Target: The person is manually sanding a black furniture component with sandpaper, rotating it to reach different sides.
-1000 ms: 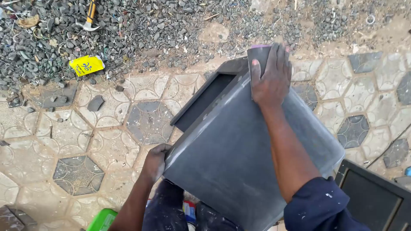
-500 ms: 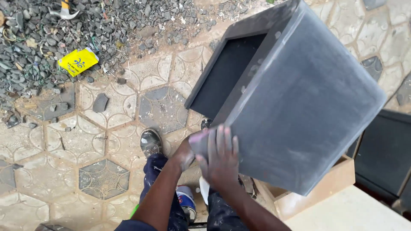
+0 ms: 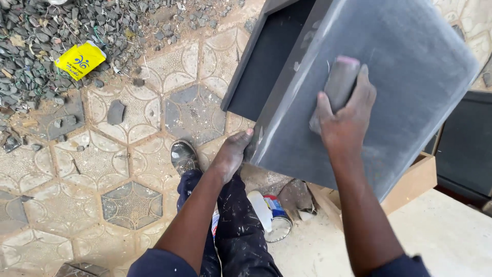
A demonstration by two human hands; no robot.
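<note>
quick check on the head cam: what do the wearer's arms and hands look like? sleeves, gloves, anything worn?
Both hands are bare: no gloves, rings or watch visible on the left hand or the right hand. Forearms are uncovered. Dark navy sleeves end at about the elbows, at the bottom edge of the frame. The left hand's fingers look lightly dusted with pale powder.

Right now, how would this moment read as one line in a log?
left hand: grips lower corner of grey box | right hand: presses sanding block flat on box face | box: tilted
</note>
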